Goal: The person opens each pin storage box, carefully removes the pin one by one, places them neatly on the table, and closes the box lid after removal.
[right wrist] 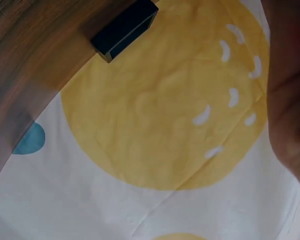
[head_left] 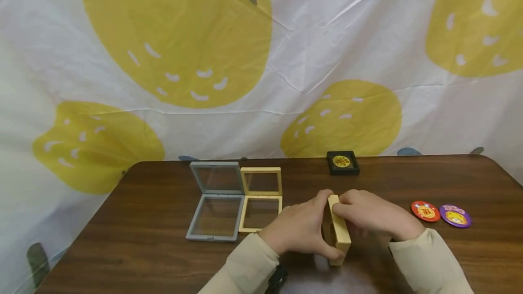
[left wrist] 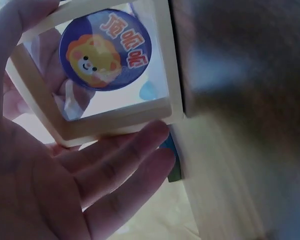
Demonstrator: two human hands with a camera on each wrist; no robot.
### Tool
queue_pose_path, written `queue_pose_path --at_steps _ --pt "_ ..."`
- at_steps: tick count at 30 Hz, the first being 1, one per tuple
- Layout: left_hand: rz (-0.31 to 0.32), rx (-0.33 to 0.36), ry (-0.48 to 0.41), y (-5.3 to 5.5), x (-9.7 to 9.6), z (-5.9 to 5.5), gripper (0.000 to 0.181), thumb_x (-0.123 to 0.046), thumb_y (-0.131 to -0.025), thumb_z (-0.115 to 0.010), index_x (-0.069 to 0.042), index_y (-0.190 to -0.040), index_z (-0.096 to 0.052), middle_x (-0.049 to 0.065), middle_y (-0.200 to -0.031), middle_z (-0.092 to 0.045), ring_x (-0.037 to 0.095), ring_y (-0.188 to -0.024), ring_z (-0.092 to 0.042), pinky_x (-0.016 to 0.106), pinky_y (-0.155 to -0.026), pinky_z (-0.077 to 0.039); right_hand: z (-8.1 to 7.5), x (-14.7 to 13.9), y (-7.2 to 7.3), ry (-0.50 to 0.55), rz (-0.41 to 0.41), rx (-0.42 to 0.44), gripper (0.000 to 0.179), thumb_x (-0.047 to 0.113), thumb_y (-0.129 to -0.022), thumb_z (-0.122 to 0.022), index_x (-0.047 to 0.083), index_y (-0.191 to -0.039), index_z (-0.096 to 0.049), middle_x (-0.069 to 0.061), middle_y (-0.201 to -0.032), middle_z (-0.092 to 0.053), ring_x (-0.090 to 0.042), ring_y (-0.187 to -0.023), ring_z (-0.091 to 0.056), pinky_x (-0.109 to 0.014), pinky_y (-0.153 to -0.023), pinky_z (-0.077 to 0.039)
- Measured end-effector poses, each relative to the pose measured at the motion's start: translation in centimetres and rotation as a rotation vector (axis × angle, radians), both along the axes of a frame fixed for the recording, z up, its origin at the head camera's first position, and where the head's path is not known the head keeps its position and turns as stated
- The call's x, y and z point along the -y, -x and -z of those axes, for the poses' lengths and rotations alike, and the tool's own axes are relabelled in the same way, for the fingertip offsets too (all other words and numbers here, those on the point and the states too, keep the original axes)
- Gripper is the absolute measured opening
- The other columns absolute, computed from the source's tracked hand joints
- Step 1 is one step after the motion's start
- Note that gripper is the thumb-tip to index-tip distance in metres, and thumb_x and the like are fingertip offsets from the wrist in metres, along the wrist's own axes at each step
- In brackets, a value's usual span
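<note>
Where the head view looks down, a brown wood-grain table (head_left: pixel 135 239) fills the lower frame beneath a white cloth (head_left: pixel 302 26) printed with yellow fruit. Lower centre-right: one pale yellow square case (head_left: pixel 340 226) held on edge, nearly edge-on to the camera; cannot tell whether it touches the table. The left hand (head_left: pixel 300 226) spans it, thumb and fingers clamped at opposite ends; the right hand (head_left: pixel 373 210) pinches its right side, thumb on the narrow edge. Left of centre, two hinged cases stand open, adjoining: one grey-blue (head_left: pixel 222 193), one cream (head_left: pixel 262 195). Upper right of centre, one black square case (head_left: pixel 344 172) with one gold disc (head_left: pixel 341 161). Lower right, two round badges side by side: one red (head_left: pixel 425 211), one purple (head_left: pixel 455 216). Case count: four.

Left wrist view shows what the head view hides: one purple badge with a lion face (left wrist: pixel 107 50) inside the held case, upper left, against the clear pane. Left-hand fingers hold the frame; right-hand fingers show through it.

Right wrist view: the black case at upper left, cloth across the middle, blurred skin along the right edge. Finger state cannot be told there.
</note>
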State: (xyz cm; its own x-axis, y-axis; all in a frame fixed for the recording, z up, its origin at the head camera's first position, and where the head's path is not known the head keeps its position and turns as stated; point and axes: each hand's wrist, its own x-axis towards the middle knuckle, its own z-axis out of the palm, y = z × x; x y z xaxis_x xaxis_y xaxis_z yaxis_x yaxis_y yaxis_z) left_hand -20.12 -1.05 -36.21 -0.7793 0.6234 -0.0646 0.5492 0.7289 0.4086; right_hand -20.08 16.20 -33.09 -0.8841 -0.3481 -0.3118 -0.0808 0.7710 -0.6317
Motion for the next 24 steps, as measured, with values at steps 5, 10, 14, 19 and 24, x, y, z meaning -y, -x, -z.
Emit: queue_pose_path --at_steps 5,10,14,19,24 --pt "-0.006 -0.012 0.015 -0.1 -0.1 -0.1 0.098 -0.058 -0.062 -0.079 -0.025 -0.138 -0.027 -0.01 -0.09 -0.062 0.001 -0.066 -0.053 0.022 -0.056 -0.042 0.0 -0.1 0.1 0.05 -0.016 0.047 0.027 0.026 -0.088 -0.046 0.008 -0.072 -0.059 -0.004 -0.055 -0.057 -0.014 -0.044 -0.05 -0.035 -0.046 -0.048" --pt "-0.016 -0.03 0.026 -0.3 -0.2 -0.1 0.098 -0.058 -0.061 -0.079 -0.025 -0.137 -0.027 -0.01 -0.088 -0.063 0.001 -0.065 -0.053 0.022 -0.054 -0.042 0.2 -0.1 0.1 0.105 -0.016 0.075 0.024 0.024 -0.088 -0.047 0.007 -0.076 -0.059 -0.003 -0.057 -0.056 -0.013 -0.046 -0.051 -0.031 -0.044 -0.046" --pt "-0.034 -0.02 0.037 -0.5 -0.4 -0.3 0.098 -0.056 -0.062 -0.079 -0.022 -0.138 -0.026 -0.008 -0.085 -0.063 0.001 -0.063 -0.053 0.022 -0.054 -0.042 0.4 0.0 0.0 0.141 0.002 0.081 0.023 0.023 -0.087 -0.047 0.007 -0.078 -0.06 -0.002 -0.059 -0.055 -0.013 -0.047 -0.05 -0.03 -0.044 -0.045" --pt "-0.062 -0.044 0.051 -1.2 -1.0 -0.4 0.097 -0.051 -0.062 -0.079 -0.014 -0.136 -0.027 -0.006 -0.084 -0.064 0.002 -0.06 -0.053 0.021 -0.051 -0.041 0.5 0.2 -0.1 0.161 0.044 0.091 0.026 0.024 -0.087 -0.045 0.006 -0.082 -0.064 0.001 -0.059 -0.056 -0.013 -0.046 -0.052 -0.032 -0.044 -0.047" --pt "-0.088 -0.073 0.048 -1.5 -1.2 -0.4 0.093 -0.05 -0.061 -0.079 -0.016 -0.132 -0.029 -0.008 -0.083 -0.062 0.002 -0.061 -0.053 0.022 -0.051 -0.04 0.4 0.1 -0.2 0.164 0.03 0.098 0.028 0.023 -0.087 -0.044 0.005 -0.081 -0.064 -0.001 -0.056 -0.055 -0.015 -0.044 -0.051 -0.033 -0.043 -0.047"
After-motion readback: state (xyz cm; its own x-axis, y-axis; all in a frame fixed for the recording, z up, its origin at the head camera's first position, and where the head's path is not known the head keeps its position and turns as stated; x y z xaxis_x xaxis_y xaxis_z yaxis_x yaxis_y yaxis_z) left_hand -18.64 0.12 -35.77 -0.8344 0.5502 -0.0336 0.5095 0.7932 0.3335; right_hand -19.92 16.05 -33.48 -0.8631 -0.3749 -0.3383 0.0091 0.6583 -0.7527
